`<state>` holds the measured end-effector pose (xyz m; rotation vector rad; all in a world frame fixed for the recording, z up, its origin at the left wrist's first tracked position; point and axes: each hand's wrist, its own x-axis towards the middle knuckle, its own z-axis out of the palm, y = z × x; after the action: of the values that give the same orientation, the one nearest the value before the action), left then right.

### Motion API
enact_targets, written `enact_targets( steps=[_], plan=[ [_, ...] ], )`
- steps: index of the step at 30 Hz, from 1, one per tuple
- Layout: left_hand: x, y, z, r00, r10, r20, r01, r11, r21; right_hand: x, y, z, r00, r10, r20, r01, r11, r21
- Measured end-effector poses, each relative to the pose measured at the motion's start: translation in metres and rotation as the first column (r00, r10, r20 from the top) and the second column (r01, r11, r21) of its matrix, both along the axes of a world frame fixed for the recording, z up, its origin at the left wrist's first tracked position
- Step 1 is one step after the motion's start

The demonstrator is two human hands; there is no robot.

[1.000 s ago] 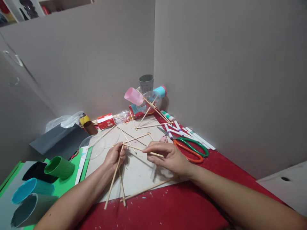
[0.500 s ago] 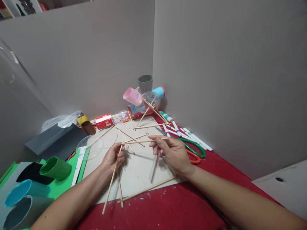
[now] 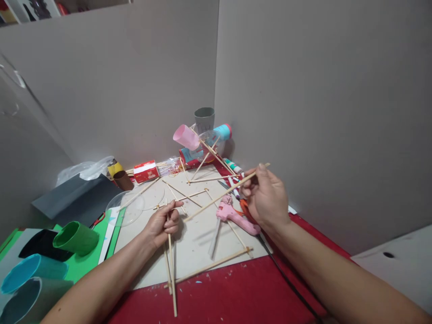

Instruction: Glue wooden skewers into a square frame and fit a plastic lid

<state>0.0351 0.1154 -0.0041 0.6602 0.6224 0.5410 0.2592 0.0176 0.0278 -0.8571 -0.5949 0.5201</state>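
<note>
On the near side of the pink glue gun (image 3: 236, 218) I see the red tabletop (image 3: 222, 297), with the gun's black cord (image 3: 286, 280) running toward me beside my right forearm. Well to the gun's left stand a grey cup (image 3: 50, 294), a blue cup (image 3: 52, 267) and a green cup (image 3: 84, 239). A flat stick frame (image 3: 209, 267) lies on the white board (image 3: 199, 245), one side just nearer than the gun and another passing under it.

Left of the gun, my left hand (image 3: 164, 223) has its fingers curled around a wooden stick (image 3: 173, 283) that points down toward me; my index finger reaches out past it. Right of the gun, my right hand (image 3: 268, 191) pinches a second stick (image 3: 216, 200) near its upper end, thumb pressed against fingers with no gap that I can see. It slants down so its free tip ends left of the gun, just beside my left fingertips.

Orange scissor handles (image 3: 243, 206) show just behind the gun, partly hidden by my right hand. Farther beyond it, a pink cup (image 3: 186, 137) is tilted on another stick structure (image 3: 219, 157); a red box (image 3: 146, 172) sits beyond and left.
</note>
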Motion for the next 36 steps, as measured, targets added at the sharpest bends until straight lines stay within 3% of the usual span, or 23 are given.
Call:
enact_targets(
  steps=[3, 6, 8, 11, 14, 19, 21, 28, 36],
  plan=[
    [0.001, -0.003, 0.007, 0.998, -0.059, -0.025, 0.06, 0.997, 0.055, -0.006, 0.0, -0.003, 0.982, 0.19, 0.001, -0.188, 0.972, -0.139],
    [0.003, -0.012, 0.016, 0.984, -0.146, -0.1, 0.16, 0.975, 0.151, -0.025, -0.004, -0.014, 0.889, 0.458, 0.031, -0.43, 0.854, -0.293],
    [0.005, -0.021, 0.019, 0.958, -0.241, -0.154, 0.268, 0.944, 0.194, -0.037, -0.007, -0.021, 0.825, 0.558, 0.085, -0.501, 0.794, -0.344],
    [0.007, -0.034, 0.019, 0.905, -0.379, -0.192, 0.416, 0.883, 0.218, -0.044, -0.01, -0.027, 0.772, 0.599, 0.213, -0.487, 0.772, -0.407],
    [0.007, -0.042, 0.017, 0.891, -0.407, -0.202, 0.447, 0.865, 0.226, -0.04, -0.01, -0.027, 0.706, 0.634, 0.317, -0.457, 0.749, -0.48],
    [0.004, -0.041, 0.017, 0.883, -0.42, -0.209, 0.459, 0.866, 0.2, -0.029, -0.009, -0.023, 0.609, 0.756, 0.24, -0.582, 0.632, -0.512],
    [0.002, -0.04, 0.016, 0.874, -0.44, -0.205, 0.476, 0.858, 0.191, -0.027, -0.01, -0.021, 0.574, 0.777, 0.257, -0.593, 0.611, -0.524],
    [0.004, -0.044, 0.016, 0.856, -0.471, -0.213, 0.507, 0.844, 0.173, -0.028, -0.01, -0.022, 0.587, 0.752, 0.3, -0.553, 0.643, -0.53],
    [0.006, -0.054, 0.014, 0.865, -0.485, -0.127, 0.5, 0.852, 0.155, -0.026, -0.008, -0.021, 0.55, 0.808, 0.212, -0.638, 0.57, -0.519]
  ],
)
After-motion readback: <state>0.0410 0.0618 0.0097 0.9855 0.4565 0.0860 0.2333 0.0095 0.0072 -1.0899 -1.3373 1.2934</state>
